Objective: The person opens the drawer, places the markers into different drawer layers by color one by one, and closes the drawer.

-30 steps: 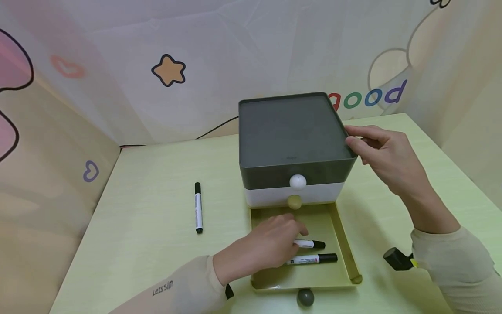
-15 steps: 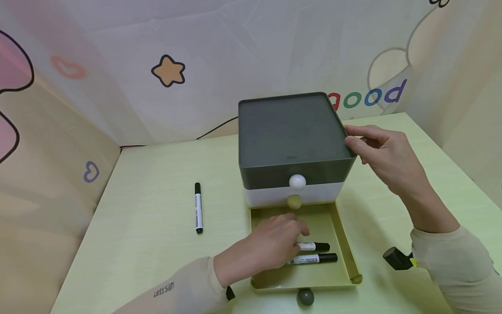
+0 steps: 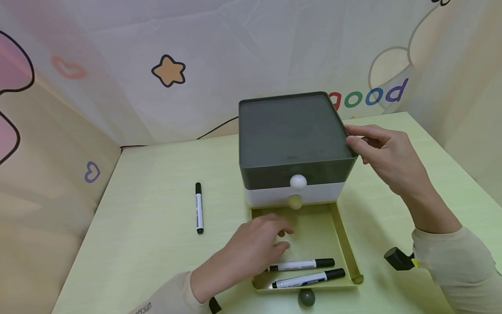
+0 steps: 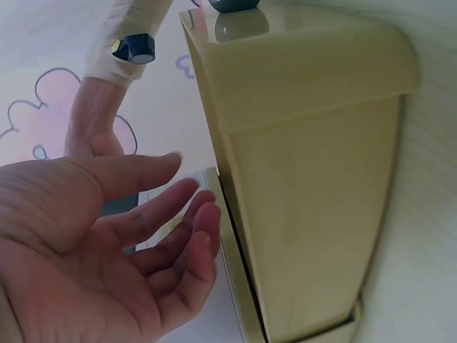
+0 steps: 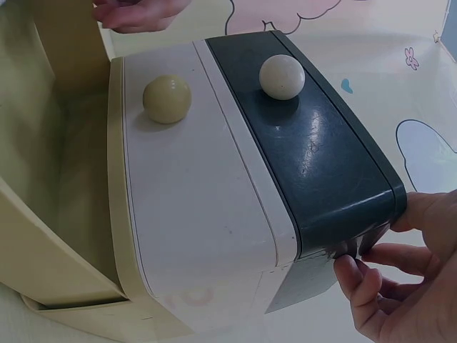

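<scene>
My left hand (image 3: 255,244) hovers over the left side of a pulled-out yellow drawer (image 3: 345,244), fingers loosely bent, holding nothing; the left wrist view shows its bare palm. Two black-capped white markers lie in the drawer near its front wall: an upper marker (image 3: 300,265) and a lower marker (image 3: 307,279), slightly slanted. The drawer belongs to a stacked drawer organizer (image 3: 294,131) with a dark grey top tier and a white middle tier. My right hand (image 3: 386,150) holds the organizer's right side, thumb and fingers at the upper rim, other fingers curled against the side.
Left of the organizer, a third marker (image 3: 199,209) lies on the pale green table (image 3: 149,196). Round knobs stick out in front: a white knob (image 3: 298,182), a yellow knob (image 3: 295,201) and a dark knob (image 3: 306,298). A printed curtain (image 3: 211,65) hangs behind.
Both markers in the drawer have shifted toward its front, and the lower one has turned aslant. My left hand has drawn back leftward, away from them. My right hand stays in place.
</scene>
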A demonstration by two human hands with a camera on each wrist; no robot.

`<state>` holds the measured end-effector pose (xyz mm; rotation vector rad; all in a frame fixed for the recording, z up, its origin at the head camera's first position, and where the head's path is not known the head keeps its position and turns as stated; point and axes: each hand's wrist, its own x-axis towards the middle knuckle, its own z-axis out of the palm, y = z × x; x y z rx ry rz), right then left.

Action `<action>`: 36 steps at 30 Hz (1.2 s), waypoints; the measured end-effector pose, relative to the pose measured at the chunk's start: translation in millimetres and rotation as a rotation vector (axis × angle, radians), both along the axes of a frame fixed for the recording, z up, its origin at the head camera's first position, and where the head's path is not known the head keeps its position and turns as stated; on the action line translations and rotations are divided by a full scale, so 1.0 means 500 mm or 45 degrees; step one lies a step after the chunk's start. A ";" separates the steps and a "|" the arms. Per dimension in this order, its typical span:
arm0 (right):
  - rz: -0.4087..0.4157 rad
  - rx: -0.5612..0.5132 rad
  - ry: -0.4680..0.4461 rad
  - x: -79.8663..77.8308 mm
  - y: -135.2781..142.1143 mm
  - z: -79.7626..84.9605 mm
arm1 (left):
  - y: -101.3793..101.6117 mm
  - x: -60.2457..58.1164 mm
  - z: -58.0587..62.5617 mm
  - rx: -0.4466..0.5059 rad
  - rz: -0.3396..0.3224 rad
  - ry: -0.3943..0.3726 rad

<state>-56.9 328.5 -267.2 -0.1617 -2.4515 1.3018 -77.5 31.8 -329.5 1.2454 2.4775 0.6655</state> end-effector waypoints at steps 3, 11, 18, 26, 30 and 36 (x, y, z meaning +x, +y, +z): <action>-0.008 0.005 0.000 0.000 -0.002 0.001 | -0.019 -0.003 -0.006 0.104 0.073 -0.037; -0.013 -0.016 -0.003 -0.001 -0.007 0.003 | -0.066 -0.010 -0.015 0.376 0.233 -0.015; 0.000 -0.020 0.001 -0.001 -0.003 0.001 | -0.102 -0.019 -0.012 0.596 0.358 0.031; 0.013 -0.026 0.001 -0.001 -0.001 -0.002 | -0.143 -0.043 0.000 0.651 0.551 0.064; -0.008 -0.006 -0.007 -0.001 -0.005 0.001 | -0.163 -0.052 0.010 0.679 0.615 0.096; -0.006 0.015 -0.017 0.001 -0.002 0.001 | -0.182 -0.069 0.015 0.793 0.682 0.142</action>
